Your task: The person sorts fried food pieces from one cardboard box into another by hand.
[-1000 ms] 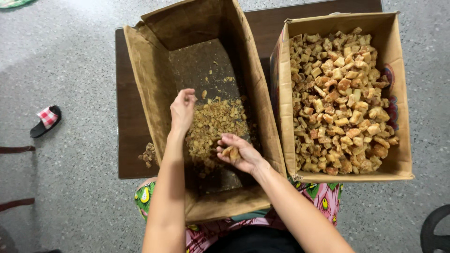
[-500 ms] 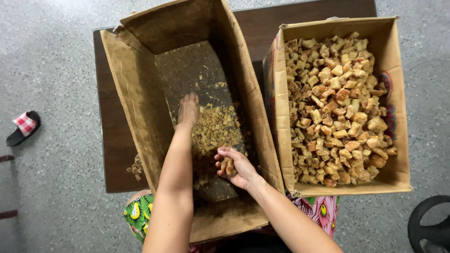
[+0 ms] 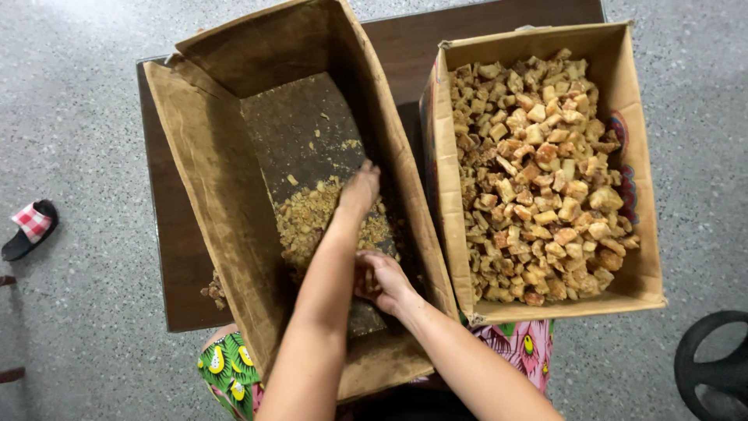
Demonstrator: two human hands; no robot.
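Two cardboard boxes stand on a dark brown table (image 3: 405, 47). The left box (image 3: 210, 195) is nearly empty, with small golden crumbs and bits (image 3: 308, 218) on its dark floor. The right box (image 3: 639, 281) is filled with several golden-brown fried chunks (image 3: 538, 171). Both my hands are down inside the left box. My left hand (image 3: 358, 189) rests flat on the crumbs near the right wall, fingers together. My right hand (image 3: 379, 279) is cupped around a few chunks, partly hidden behind my left forearm.
A red-and-white checked slipper (image 3: 29, 226) lies on the speckled grey floor at the left. A black chair wheel (image 3: 713, 366) shows at the bottom right. A few crumbs (image 3: 214, 288) lie on the table outside the left box. Bright patterned clothing (image 3: 230, 374) is below.
My left hand has slid to the right across the crumb pile toward the box's right wall. My right hand stays cupped on its chunks. The view has shifted slightly.
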